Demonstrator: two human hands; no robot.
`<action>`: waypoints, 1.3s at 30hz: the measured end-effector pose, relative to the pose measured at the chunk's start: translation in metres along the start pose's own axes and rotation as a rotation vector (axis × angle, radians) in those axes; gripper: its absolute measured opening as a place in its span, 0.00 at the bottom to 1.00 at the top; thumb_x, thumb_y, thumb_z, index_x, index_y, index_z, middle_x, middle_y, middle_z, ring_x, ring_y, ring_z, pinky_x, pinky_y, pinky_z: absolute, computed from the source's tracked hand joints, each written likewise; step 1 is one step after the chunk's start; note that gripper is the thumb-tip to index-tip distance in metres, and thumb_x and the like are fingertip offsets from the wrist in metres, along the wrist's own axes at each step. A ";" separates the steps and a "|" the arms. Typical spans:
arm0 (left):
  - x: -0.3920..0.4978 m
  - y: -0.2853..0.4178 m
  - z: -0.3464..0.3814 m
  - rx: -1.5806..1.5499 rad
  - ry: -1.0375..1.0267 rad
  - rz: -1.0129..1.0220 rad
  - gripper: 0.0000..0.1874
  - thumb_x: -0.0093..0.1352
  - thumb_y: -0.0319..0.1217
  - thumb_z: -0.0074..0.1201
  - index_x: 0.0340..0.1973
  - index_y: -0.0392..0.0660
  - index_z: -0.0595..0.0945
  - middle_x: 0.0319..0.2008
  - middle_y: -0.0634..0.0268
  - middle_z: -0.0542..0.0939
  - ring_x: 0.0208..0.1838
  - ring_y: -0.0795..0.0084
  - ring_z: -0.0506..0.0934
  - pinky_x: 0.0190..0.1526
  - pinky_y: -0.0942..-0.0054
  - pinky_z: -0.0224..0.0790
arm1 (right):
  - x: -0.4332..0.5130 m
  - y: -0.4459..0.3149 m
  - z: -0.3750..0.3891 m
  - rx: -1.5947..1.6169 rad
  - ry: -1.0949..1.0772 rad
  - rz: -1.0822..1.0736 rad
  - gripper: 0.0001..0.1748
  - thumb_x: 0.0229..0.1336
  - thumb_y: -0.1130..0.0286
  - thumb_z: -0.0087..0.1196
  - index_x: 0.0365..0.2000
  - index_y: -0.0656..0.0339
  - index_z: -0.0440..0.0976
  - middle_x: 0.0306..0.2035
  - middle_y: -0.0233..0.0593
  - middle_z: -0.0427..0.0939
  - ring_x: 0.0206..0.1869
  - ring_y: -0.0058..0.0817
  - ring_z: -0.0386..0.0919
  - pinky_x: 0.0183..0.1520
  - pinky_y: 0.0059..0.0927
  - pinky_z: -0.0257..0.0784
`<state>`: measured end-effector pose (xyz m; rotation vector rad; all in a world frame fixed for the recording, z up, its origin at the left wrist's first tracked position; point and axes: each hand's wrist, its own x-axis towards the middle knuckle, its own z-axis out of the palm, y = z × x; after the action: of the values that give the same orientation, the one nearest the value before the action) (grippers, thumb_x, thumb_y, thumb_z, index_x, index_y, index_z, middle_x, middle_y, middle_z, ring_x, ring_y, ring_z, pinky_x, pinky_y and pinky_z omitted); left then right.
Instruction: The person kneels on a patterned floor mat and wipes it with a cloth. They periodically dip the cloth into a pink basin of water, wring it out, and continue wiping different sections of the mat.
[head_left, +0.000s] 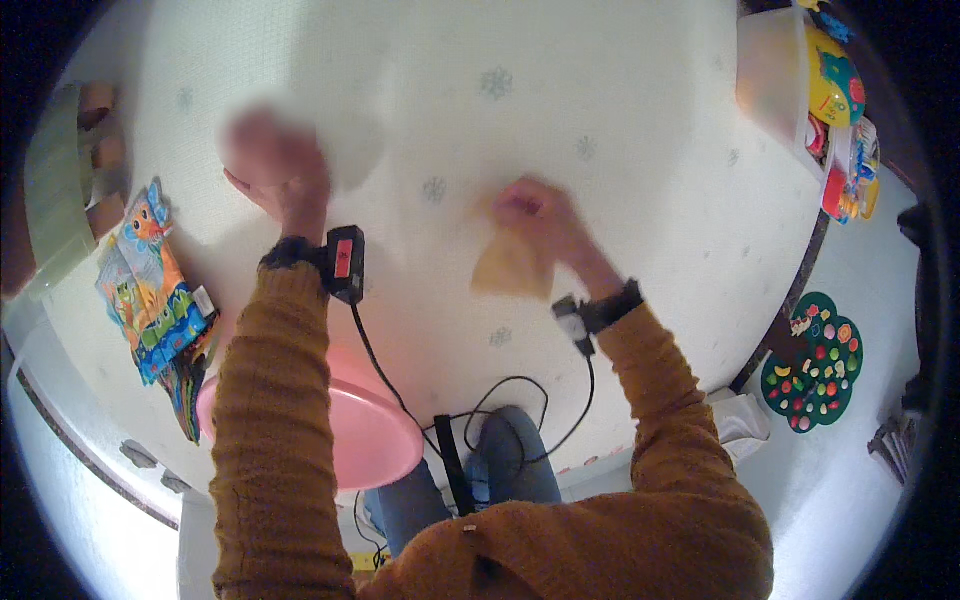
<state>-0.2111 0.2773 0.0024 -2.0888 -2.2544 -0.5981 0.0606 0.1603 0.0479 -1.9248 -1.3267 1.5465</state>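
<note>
My left hand (281, 169) is raised over the pale patterned sheet (420, 112), its fingers curled around something rounded that is blurred; what it is cannot be told. My right hand (536, 206) pinches a yellowish cloth (516, 262), which hangs down from the fingers over the sheet. Motion blurs both the hand and the cloth. A pink plastic basin (375, 442) stands near my legs, partly hidden by my left forearm. Each wrist wears a dark strap with a small device and a cable.
A colourful cloth book (154, 300) lies at the left, near a translucent greenish box (56, 195). At the upper right stands a translucent bin (772, 82) with toys beside it. A green tree-shaped toy board (814, 367) is at the right. Black cables (536, 386) loop near my knees.
</note>
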 end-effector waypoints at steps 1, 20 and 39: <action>-0.001 0.000 0.000 0.015 -0.013 -0.012 0.25 0.64 0.37 0.41 0.58 0.54 0.63 0.61 0.60 0.60 0.66 0.60 0.54 0.60 0.50 0.44 | 0.006 0.004 -0.015 0.122 0.183 -0.054 0.07 0.48 0.69 0.55 0.31 0.59 0.76 0.26 0.31 0.77 0.30 0.18 0.73 0.34 0.24 0.71; 0.001 -0.004 0.003 0.087 -0.049 -0.033 0.27 0.62 0.41 0.42 0.57 0.52 0.64 0.61 0.57 0.59 0.65 0.55 0.52 0.61 0.48 0.41 | 0.001 0.023 0.026 0.491 -0.001 -0.102 0.06 0.53 0.71 0.51 0.33 0.58 0.70 0.31 0.37 0.74 0.36 0.24 0.73 0.41 0.23 0.69; 0.003 -0.003 0.005 0.100 -0.029 -0.016 0.27 0.61 0.41 0.42 0.57 0.50 0.63 0.60 0.57 0.59 0.65 0.54 0.52 0.59 0.49 0.41 | 0.022 -0.010 -0.017 -0.163 0.428 -0.132 0.08 0.45 0.70 0.54 0.29 0.61 0.75 0.31 0.43 0.73 0.35 0.36 0.74 0.38 0.31 0.71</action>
<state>-0.2134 0.2813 -0.0019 -2.0484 -2.2671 -0.4477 0.0709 0.1885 0.0488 -2.0658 -1.3811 0.9191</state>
